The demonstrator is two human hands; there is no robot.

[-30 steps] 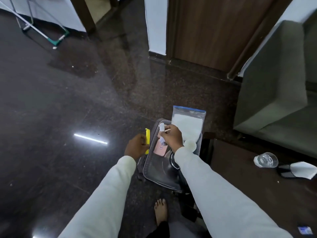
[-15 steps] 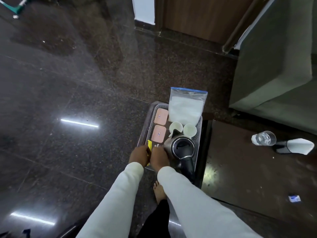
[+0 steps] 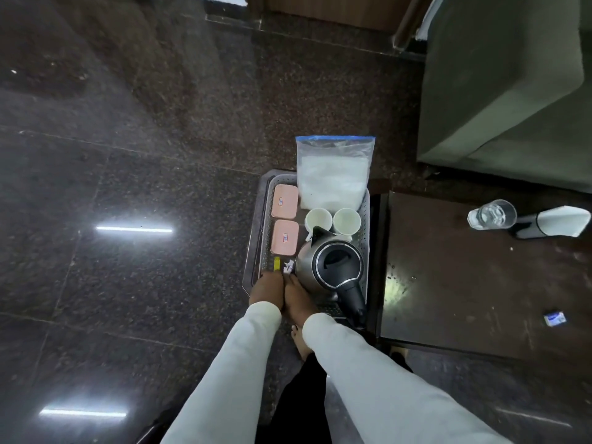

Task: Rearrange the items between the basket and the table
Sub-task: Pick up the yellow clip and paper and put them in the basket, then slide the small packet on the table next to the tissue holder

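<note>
A grey perforated basket (image 3: 266, 216) stands on the dark floor, left of a low brown table (image 3: 464, 293). It holds two pink boxes (image 3: 284, 205), two white cups (image 3: 346, 220), a steel kettle (image 3: 333, 267) with a black lid, and a zip bag (image 3: 333, 174) of white material leaning at the far end. My left hand (image 3: 267, 288) reaches into the near left corner with its fingers on a yellow packet (image 3: 277, 263). Pressed beside it, my right hand (image 3: 298, 294) has its fingers on a small white item (image 3: 289, 266). The fingertips are hidden.
The table carries a drinking glass (image 3: 493, 214), a black holder with white paper (image 3: 557, 221) and a small blue-white sachet (image 3: 555, 318). A grey sofa (image 3: 506, 75) stands behind the table. My bare foot (image 3: 301, 342) is on the floor below the basket.
Both hands came down from above the basket's middle to its near left corner, bringing the yellow packet and the white item with them. The cups, boxes and kettle lid are now uncovered.
</note>
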